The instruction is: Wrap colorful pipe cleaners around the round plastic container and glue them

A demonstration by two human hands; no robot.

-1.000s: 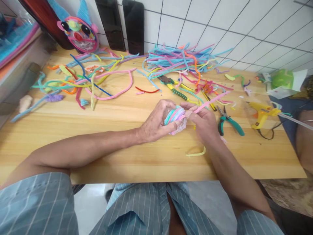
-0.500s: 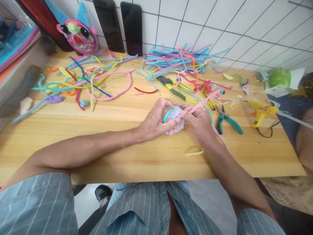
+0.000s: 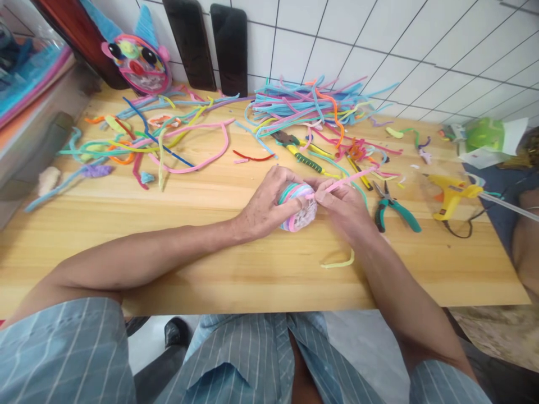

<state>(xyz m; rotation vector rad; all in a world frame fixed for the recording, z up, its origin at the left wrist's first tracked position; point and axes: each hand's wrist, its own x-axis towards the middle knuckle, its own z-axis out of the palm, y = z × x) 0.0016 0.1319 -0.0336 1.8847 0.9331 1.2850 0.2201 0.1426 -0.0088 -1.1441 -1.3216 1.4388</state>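
Note:
My left hand (image 3: 275,202) is closed around a small round piece wound with pipe cleaners (image 3: 304,216), striped teal, lilac and pink with a whitish, lumpy face. Its thumb presses on the pink band near the top. At the piece's right side, my right hand (image 3: 343,203) pinches a pink pipe cleaner (image 3: 353,178), whose loose length sticks out up and to the right. The near end of that strand lies against the wound piece. Both hands are just above the middle of the table, and my fingers hide part of the piece.
Behind lie a heap of pipe cleaners (image 3: 303,106), green-yellow pliers (image 3: 301,154) and two dark phones (image 3: 229,50). To the right are teal pliers (image 3: 396,210) and a yellow glue gun (image 3: 450,193). A pipe-cleaner figure (image 3: 141,62) stands back left. Another person's arm (image 3: 526,230) shows at the right edge.
The round piece has turned in my left hand, so more of its whitish face shows. My right hand has shifted slightly, still pinching the pink pipe cleaner. The whole view has moved a little.

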